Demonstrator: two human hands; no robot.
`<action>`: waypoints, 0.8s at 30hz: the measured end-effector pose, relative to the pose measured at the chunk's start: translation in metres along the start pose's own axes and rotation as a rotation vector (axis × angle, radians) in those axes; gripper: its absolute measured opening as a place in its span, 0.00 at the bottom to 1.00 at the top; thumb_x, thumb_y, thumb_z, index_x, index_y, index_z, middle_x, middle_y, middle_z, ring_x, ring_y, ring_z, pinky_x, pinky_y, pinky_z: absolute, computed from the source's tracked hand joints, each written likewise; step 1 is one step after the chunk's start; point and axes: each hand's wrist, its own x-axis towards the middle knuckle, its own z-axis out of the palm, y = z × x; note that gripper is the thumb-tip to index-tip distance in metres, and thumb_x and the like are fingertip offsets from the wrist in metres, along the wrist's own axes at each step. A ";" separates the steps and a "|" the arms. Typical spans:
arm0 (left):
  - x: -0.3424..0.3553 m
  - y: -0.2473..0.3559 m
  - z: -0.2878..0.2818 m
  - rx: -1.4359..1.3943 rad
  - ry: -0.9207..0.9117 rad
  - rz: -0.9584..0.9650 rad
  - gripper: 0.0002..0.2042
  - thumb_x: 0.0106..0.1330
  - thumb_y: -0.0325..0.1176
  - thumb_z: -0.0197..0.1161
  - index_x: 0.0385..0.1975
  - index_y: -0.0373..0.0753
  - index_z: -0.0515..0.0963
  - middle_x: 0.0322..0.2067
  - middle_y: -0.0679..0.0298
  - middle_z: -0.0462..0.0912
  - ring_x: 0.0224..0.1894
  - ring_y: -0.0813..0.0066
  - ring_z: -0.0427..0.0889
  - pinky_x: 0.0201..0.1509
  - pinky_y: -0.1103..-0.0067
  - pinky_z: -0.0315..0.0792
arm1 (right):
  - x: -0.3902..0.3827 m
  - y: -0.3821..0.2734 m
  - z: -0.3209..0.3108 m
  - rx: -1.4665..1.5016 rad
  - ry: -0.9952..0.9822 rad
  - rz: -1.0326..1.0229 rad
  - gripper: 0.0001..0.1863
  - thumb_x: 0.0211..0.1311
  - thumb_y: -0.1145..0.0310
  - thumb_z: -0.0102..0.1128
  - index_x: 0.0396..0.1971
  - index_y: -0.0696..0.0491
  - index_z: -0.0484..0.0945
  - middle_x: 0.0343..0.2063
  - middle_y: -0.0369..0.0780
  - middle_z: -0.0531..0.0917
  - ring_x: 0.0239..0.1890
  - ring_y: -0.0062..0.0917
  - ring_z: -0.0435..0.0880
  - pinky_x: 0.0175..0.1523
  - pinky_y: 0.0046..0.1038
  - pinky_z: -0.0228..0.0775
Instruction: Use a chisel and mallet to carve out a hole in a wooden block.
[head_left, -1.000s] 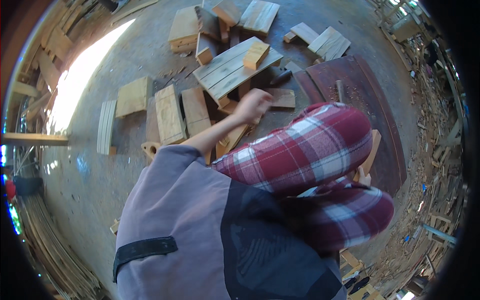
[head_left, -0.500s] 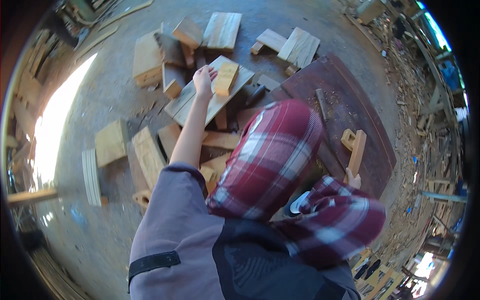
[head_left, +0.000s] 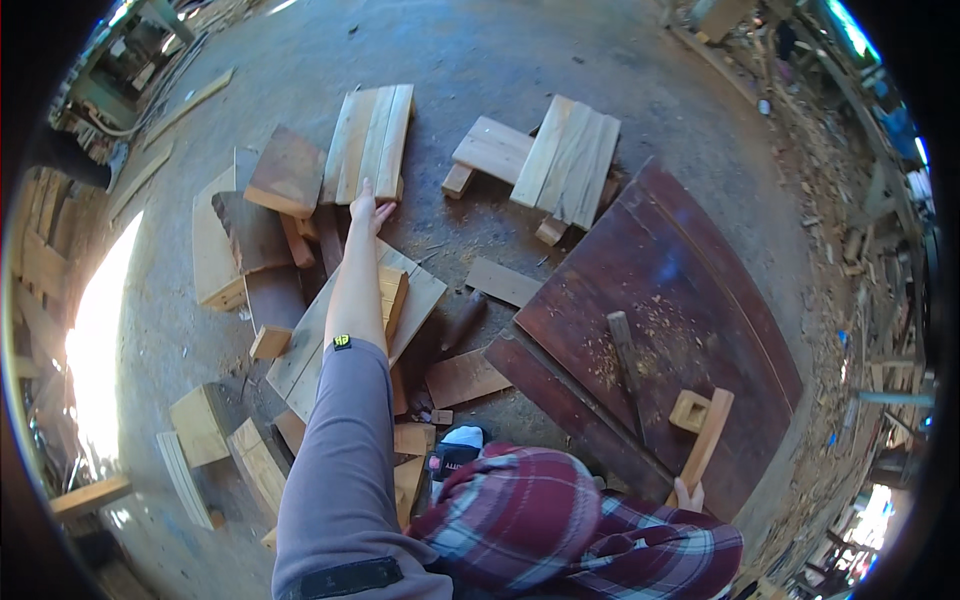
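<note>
My left hand (head_left: pixel 369 208) reaches far forward to a pale board panel (head_left: pixel 367 140) made of joined planks. Its fingers are stretched out at the panel's near edge and appear to touch it. Under that forearm lies a wide pale board (head_left: pixel 415 300) with a yellowish wood block (head_left: pixel 391 293) on top, partly hidden by the arm. Low on the right, my right hand (head_left: pixel 688 495) is closed round the near end of a light wooden bar (head_left: pixel 709 435). Against the bar's far part sits a small holed wood block (head_left: pixel 689 411); whether they are joined I cannot tell.
A dark red-brown panel (head_left: pixel 690 290) with shavings and a stick (head_left: pixel 626 360) lies at the right. Farther off stands another plank panel (head_left: pixel 568 160). Brown blocks (head_left: pixel 287 170) are piled at the left, pale blocks (head_left: pixel 199 425) nearer. Wood scraps (head_left: pixel 830 260) line the right side.
My left hand has moved forward from beside the yellowish block to the far plank panel. The view has shifted, and my right hand still holds the bar.
</note>
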 end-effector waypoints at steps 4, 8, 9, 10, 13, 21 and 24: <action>0.022 -0.008 -0.013 0.145 0.001 0.089 0.22 0.67 0.44 0.65 0.53 0.35 0.73 0.46 0.53 0.80 0.46 0.52 0.80 0.54 0.56 0.75 | 0.003 -0.012 0.011 -0.135 0.122 0.067 0.22 0.59 0.60 0.67 0.47 0.61 0.77 0.37 0.40 0.82 0.40 0.26 0.80 0.47 0.29 0.72; 0.014 0.017 0.002 -0.069 -0.097 -0.006 0.10 0.64 0.41 0.68 0.37 0.44 0.77 0.29 0.66 0.79 0.38 0.67 0.80 0.48 0.67 0.76 | 0.022 -0.034 0.024 -0.155 0.096 0.065 0.23 0.59 0.60 0.67 0.47 0.61 0.77 0.37 0.40 0.82 0.40 0.26 0.80 0.47 0.29 0.72; 0.002 0.015 0.008 -0.011 -0.100 0.005 0.09 0.62 0.40 0.69 0.32 0.49 0.75 0.26 0.72 0.76 0.34 0.75 0.78 0.45 0.69 0.75 | 0.026 -0.039 0.024 -0.165 0.101 0.064 0.23 0.59 0.60 0.67 0.47 0.61 0.77 0.36 0.40 0.82 0.40 0.26 0.80 0.47 0.29 0.72; -0.003 0.042 -0.007 0.038 -0.220 0.072 0.08 0.61 0.40 0.70 0.35 0.50 0.77 0.26 0.75 0.77 0.33 0.78 0.77 0.43 0.71 0.73 | 0.035 -0.044 0.035 -0.144 0.060 0.051 0.23 0.59 0.60 0.67 0.47 0.61 0.77 0.36 0.40 0.82 0.40 0.26 0.80 0.47 0.29 0.72; -0.057 0.023 0.003 0.020 -0.093 0.242 0.25 0.63 0.30 0.67 0.61 0.42 0.70 0.57 0.62 0.75 0.57 0.70 0.75 0.59 0.73 0.71 | 0.048 -0.051 0.040 -0.158 0.043 0.050 0.23 0.58 0.60 0.67 0.47 0.61 0.77 0.36 0.40 0.82 0.40 0.26 0.80 0.47 0.29 0.72; -0.190 0.018 -0.007 0.136 0.089 0.191 0.24 0.58 0.39 0.68 0.55 0.44 0.71 0.46 0.66 0.77 0.44 0.69 0.79 0.43 0.68 0.74 | 0.065 -0.073 0.031 -0.161 0.042 0.022 0.23 0.58 0.60 0.67 0.46 0.61 0.77 0.36 0.40 0.82 0.39 0.26 0.80 0.47 0.29 0.72; -0.240 0.018 -0.020 0.283 0.152 0.162 0.19 0.60 0.39 0.66 0.50 0.44 0.73 0.39 0.67 0.79 0.36 0.72 0.80 0.32 0.74 0.74 | 0.070 -0.074 0.028 -0.158 0.057 0.023 0.23 0.58 0.60 0.67 0.46 0.61 0.77 0.36 0.40 0.82 0.39 0.26 0.80 0.47 0.29 0.72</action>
